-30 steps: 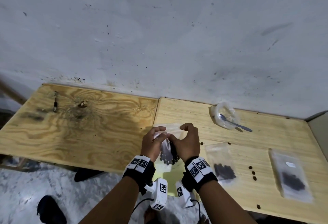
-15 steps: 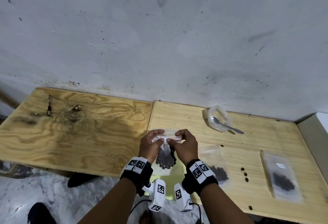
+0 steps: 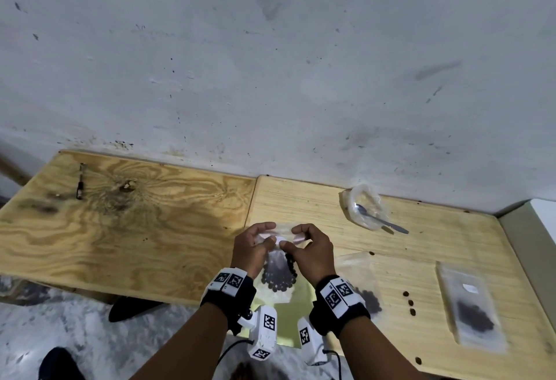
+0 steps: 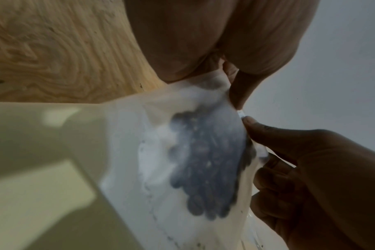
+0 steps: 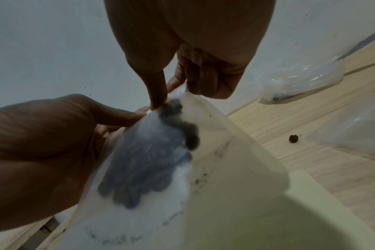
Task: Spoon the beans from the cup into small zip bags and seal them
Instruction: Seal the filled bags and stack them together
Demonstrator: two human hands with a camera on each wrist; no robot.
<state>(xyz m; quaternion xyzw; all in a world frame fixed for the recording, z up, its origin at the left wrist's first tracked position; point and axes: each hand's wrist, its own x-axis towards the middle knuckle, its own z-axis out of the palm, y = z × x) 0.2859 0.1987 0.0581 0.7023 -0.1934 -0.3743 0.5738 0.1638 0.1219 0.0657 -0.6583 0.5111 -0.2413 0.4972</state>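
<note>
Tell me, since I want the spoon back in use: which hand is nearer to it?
Right. The right hand pinches the held zip bag on the side toward the spoon in the cup; the left hand pinches its far side.

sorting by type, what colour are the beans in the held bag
Dark, near black beans, clearest in the head view.

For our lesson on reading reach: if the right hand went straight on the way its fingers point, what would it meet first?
Probably the left hand: the right hand points at it across the zip bag both pinch; depth is unclear.
</note>
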